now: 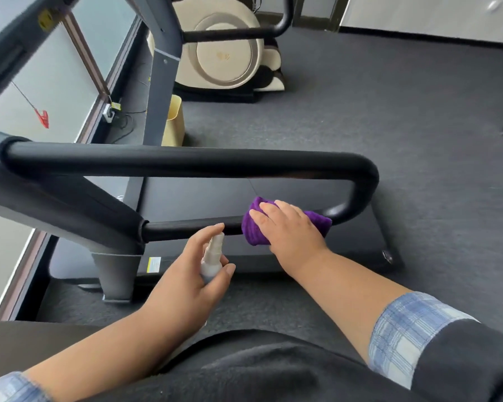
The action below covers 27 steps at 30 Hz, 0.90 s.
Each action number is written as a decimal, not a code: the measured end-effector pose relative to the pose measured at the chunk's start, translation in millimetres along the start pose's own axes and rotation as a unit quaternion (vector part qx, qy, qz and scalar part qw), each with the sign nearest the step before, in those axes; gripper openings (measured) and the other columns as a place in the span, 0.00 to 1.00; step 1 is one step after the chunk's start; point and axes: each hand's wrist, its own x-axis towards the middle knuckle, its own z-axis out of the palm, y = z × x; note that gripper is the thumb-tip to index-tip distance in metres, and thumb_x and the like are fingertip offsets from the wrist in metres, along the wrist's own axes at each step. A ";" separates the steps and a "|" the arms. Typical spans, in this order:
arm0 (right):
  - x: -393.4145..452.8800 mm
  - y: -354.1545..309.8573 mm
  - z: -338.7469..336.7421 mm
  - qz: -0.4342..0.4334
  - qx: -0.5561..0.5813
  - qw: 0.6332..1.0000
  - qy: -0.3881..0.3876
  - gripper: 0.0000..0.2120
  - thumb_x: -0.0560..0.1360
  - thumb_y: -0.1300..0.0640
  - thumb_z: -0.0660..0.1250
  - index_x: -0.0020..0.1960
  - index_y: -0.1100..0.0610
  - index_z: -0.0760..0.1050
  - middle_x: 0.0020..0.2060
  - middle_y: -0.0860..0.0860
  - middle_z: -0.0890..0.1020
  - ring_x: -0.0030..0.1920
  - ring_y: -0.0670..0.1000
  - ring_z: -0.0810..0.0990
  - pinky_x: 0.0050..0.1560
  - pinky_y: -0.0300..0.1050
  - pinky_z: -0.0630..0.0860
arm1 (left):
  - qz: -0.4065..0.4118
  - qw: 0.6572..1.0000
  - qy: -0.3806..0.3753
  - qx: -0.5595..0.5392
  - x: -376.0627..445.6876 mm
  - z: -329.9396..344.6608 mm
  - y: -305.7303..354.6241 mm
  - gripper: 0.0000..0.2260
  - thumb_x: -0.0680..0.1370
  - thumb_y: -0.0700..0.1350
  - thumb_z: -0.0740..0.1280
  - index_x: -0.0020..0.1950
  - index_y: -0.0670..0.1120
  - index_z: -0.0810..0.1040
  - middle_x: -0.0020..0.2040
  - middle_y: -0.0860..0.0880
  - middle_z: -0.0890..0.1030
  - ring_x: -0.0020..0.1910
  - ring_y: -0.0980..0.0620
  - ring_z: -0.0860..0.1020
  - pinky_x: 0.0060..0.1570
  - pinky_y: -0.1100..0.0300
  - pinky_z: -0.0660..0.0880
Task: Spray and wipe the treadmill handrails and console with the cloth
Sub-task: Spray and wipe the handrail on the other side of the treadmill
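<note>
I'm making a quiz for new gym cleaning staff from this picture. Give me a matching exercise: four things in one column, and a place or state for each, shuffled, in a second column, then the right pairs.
Things
1. cloth
2. spray bottle
3. bin
4. red clip

Places or states
A. stands on the floor beside the treadmill's upright post
B. pressed onto the lower handrail under the right hand
C. hangs on a cord by the window
D. held upright in the left hand, nozzle towards the handrail

Pairs: 1-B, 2-D, 3-A, 4-C
</note>
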 end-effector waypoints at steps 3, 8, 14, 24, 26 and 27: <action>-17.2 31.6 -2.4 0.026 -0.006 1.000 -0.003 0.42 0.71 0.59 0.76 0.79 0.51 0.60 0.74 0.52 0.68 0.74 0.58 0.66 0.73 0.56 0.63 | -0.014 1.000 0.003 0.005 6.3 16.2 9.0 0.26 0.74 0.63 0.65 0.69 0.76 0.59 0.50 0.62 0.80 0.38 0.54 0.81 0.32 0.67 0.76; -34.7 57.0 -5.2 0.035 0.042 0.998 0.028 0.36 0.73 0.56 0.74 0.77 0.50 0.62 0.73 0.50 0.70 0.74 0.56 0.66 0.74 0.53 0.64 | -0.108 0.991 0.043 0.059 17.8 27.6 3.1 0.25 0.75 0.62 0.65 0.64 0.81 0.56 0.47 0.63 0.80 0.32 0.54 0.81 0.23 0.67 0.74; -34.6 25.9 -29.7 0.021 0.259 0.961 0.090 0.34 0.73 0.54 0.76 0.76 0.48 0.66 0.69 0.48 0.75 0.68 0.53 0.71 0.70 0.50 0.67 | -0.225 0.952 0.135 0.159 15.3 -11.2 -32.0 0.26 0.79 0.56 0.65 0.71 0.73 0.56 0.47 0.55 0.82 0.27 0.56 0.77 0.22 0.62 0.70; -45.7 -21.0 -29.3 -0.149 0.304 0.939 0.066 0.40 0.66 0.50 0.81 0.75 0.51 0.69 0.66 0.47 0.77 0.65 0.49 0.72 0.70 0.40 0.61 | -0.277 0.921 0.122 0.243 26.7 -29.7 -46.4 0.23 0.78 0.53 0.63 0.68 0.68 0.59 0.37 0.56 0.76 0.22 0.56 0.76 0.19 0.60 0.69; -47.6 -22.7 -27.1 -0.165 0.297 0.938 0.066 0.41 0.65 0.50 0.82 0.74 0.51 0.69 0.65 0.47 0.77 0.65 0.49 0.74 0.69 0.44 0.65 | -0.275 0.921 0.120 0.250 32.3 -30.4 -46.1 0.22 0.77 0.52 0.63 0.68 0.67 0.60 0.36 0.56 0.76 0.24 0.56 0.76 0.21 0.61 0.67; -47.3 -22.6 -26.7 -0.166 0.299 0.938 0.064 0.41 0.65 0.50 0.82 0.74 0.51 0.69 0.65 0.47 0.77 0.65 0.50 0.74 0.69 0.45 0.65 | -0.272 0.921 0.117 0.252 35.1 -30.5 -45.9 0.22 0.77 0.51 0.62 0.68 0.67 0.60 0.36 0.56 0.75 0.25 0.56 0.76 0.22 0.61 0.66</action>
